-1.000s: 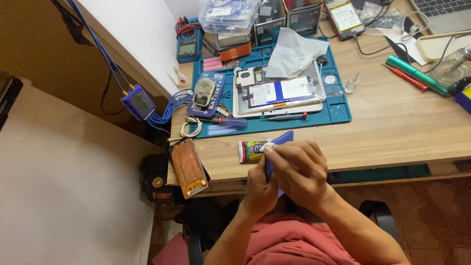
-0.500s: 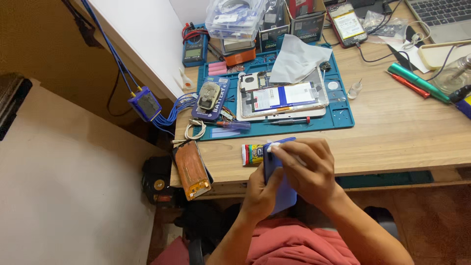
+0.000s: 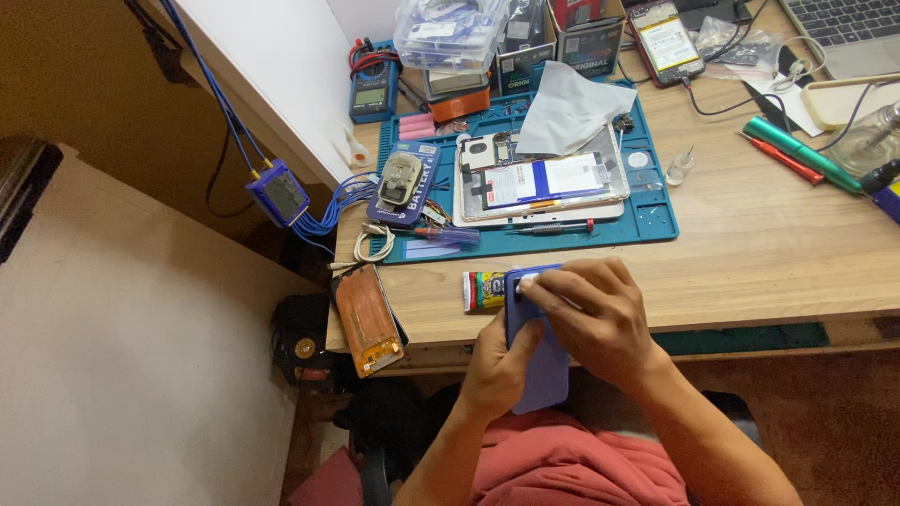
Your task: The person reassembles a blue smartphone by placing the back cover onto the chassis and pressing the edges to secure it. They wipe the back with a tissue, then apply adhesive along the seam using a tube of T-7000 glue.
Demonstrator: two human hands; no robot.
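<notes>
Both my hands hold a blue phone case (image 3: pixel 536 375) just off the near edge of the wooden desk (image 3: pixel 769 253). My left hand (image 3: pixel 495 365) grips it from below and on its left side. My right hand (image 3: pixel 591 314) lies over its upper part, fingertips pressing at the top corner near the camera cutout. A small colourful packet (image 3: pixel 484 290) lies on the desk right behind the case. Further back, an opened phone (image 3: pixel 539 180) rests on a blue repair mat (image 3: pixel 656 220).
An orange-backed phone (image 3: pixel 367 320) overhangs the desk's left front corner. On the mat are a screwdriver (image 3: pixel 553 227), tweezers, a battery pack (image 3: pixel 403 180), a white cloth (image 3: pixel 570 108). Behind stand a multimeter (image 3: pixel 371 96), boxes, another phone (image 3: pixel 667 39); a laptop, green pen (image 3: pixel 799 152) sit right.
The view has shifted slightly. My hands have turned the blue case so more of its back shows, and my right fingers have moved to its top corner.
</notes>
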